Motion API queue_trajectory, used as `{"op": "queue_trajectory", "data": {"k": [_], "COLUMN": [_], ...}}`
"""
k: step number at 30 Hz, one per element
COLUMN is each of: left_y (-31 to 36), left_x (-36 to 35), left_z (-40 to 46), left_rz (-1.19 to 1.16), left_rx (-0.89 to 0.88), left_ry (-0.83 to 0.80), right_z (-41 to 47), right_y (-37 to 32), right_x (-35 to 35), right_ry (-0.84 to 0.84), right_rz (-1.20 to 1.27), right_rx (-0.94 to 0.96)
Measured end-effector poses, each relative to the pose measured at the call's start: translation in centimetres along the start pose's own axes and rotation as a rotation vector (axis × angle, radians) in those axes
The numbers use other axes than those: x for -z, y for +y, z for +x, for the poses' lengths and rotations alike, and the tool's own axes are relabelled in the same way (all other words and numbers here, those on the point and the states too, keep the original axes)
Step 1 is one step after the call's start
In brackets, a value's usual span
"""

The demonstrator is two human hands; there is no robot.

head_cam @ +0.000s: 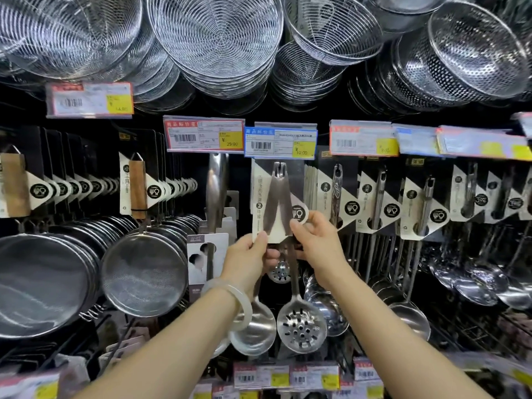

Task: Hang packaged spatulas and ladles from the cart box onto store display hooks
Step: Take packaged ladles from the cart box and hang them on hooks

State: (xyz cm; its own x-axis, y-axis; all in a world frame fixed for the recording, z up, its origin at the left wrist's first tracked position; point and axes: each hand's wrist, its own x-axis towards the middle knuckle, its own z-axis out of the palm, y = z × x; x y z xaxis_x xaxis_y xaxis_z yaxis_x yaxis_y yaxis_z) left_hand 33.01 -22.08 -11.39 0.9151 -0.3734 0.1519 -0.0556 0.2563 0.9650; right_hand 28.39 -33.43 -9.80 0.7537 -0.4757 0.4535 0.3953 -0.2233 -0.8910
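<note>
Ladle pack [277,203] hangs dead center under a price tag [280,143], strainers [144,269] off to its left, more ladles [403,214] right, wire skimmers [214,41] up top.

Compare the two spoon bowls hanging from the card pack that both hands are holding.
The shiny solid steel ladle bowl has no holes; the perforated steel skimmer bowl is dotted with slots and round holes. The ladle bowl hangs left, partly behind the left hand's wrist; the skimmer bowl hangs right, fully visible. Both are round, polished steel, on one white card pack, which the right hand also grips.
</note>
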Motion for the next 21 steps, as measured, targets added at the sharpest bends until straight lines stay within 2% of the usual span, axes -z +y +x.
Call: {"op": "queue_trajectory", "data": {"k": [4,8,14,18,21], "left_y": [-0.3,-0.3,-0.7,-1.1,-1.5], "left_x": [-0.4,-0.7,-1.3,-1.8,-2.1], "left_z": [2.0,4.4,7.0,8.4,9.8], "left_rz": [0.127,0.190,0.482,0.658,0.698], "left_rx": [-0.040,-0.048,-0.092,-0.114,-0.135], "left_ry": [0.071,0.139,0.260,0.274,0.286], "right_z": [2.0,4.0,6.3,8.1,9.0], "right_y": [0.8,1.7,2.7,2.9,3.0], "right_x": [-0.9,-1.9,-2.8,-3.3,-3.4], "right_ry": [0.059,0.120,0.160,0.197,0.178], "right_rz": [-0.158,-0.199,-0.320,-0.343,-0.413], "right_rx": [0.009,-0.019,-0.086,-0.118,-0.123]}}
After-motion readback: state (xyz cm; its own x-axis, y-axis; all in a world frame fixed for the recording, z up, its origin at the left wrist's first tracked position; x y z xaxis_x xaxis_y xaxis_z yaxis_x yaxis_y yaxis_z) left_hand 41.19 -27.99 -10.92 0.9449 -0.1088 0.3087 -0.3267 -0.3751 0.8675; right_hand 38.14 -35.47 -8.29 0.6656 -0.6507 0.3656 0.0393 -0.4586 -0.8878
